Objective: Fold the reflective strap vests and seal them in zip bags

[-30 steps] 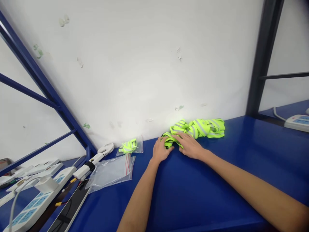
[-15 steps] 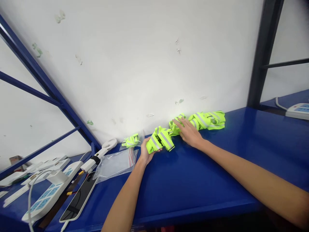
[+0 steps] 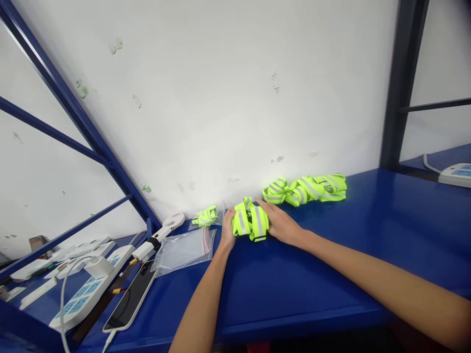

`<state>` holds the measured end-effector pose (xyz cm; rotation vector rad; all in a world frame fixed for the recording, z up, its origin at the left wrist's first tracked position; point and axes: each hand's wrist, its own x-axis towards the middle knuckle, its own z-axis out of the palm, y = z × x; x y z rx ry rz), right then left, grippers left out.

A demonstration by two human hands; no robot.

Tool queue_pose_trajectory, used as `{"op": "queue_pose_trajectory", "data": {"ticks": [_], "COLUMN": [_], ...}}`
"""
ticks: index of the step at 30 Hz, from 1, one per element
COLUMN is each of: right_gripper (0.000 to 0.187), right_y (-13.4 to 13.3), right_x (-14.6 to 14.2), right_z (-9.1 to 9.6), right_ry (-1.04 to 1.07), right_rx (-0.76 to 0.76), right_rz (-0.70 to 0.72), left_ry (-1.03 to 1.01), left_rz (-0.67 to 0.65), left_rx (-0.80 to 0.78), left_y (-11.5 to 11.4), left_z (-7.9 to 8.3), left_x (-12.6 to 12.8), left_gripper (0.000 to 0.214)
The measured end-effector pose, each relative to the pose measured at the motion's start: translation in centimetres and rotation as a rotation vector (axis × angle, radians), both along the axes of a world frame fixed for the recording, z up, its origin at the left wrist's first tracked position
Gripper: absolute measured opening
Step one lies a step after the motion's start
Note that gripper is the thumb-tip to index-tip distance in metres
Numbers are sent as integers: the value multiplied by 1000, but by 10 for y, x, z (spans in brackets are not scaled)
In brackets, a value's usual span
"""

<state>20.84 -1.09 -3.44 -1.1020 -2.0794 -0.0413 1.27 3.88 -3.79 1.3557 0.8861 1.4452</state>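
The neon yellow reflective bands are in three groups. One folded bundle (image 3: 250, 223) is between two hands, the left hand (image 3: 228, 231) and the right hand (image 3: 281, 225). One pile (image 3: 305, 189) is near the wall, and its single pieces cannot be counted. One small bundle (image 3: 205, 215) is inside a bag. The clear zip bags are two: the filled bag (image 3: 218, 218) and one flat bag (image 3: 184, 249). I count one handheld fan (image 3: 162, 234), one phone (image 3: 130, 300), and two clearly visible power strips: the left power strip (image 3: 88, 289) and the far right power strip (image 3: 456, 175).
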Motion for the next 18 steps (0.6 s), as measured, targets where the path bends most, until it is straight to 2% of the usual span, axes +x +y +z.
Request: {"op": "queue_pose_trajectory", "data": {"ticks": [3, 5, 7, 9, 10, 12, 14, 16, 18], "right_gripper": [83, 80, 85, 85, 78, 56, 42, 38, 36], "right_y": [-2, -4, -5, -4, -3, 0, 2, 3, 3], "right_x": [-3, -6, -8, -9, -9, -7, -3, 0, 4], "right_z": [-1, 0, 1, 1, 0, -1, -1, 0, 1], "right_ry": [217, 358, 486, 547, 550, 492, 387, 269, 177], "right_rx": [-212, -333, -482, -634, -666, -575, -333, -72, 126], "right_rz": [107, 183, 283, 366, 367, 275, 128, 2, -81], "left_ry": [-50, -73, -84, -75, -56, 37, 196, 382, 534], "left_rz": [41, 102, 165, 217, 244, 308, 378, 448, 517], "left_rx": [82, 89, 87, 84, 88, 114, 160, 200, 235], "left_y": [-1, -2, -2, -3, -3, -4, -5, -7, -7], "left_z": [-1, 1, 3, 5, 6, 6, 5, 3, -1], "left_x": [-3, -3, -3, -5, -5, -7, -8, -8, -8], "left_gripper": [24, 25, 26, 27, 26, 25, 26, 30, 38]}}
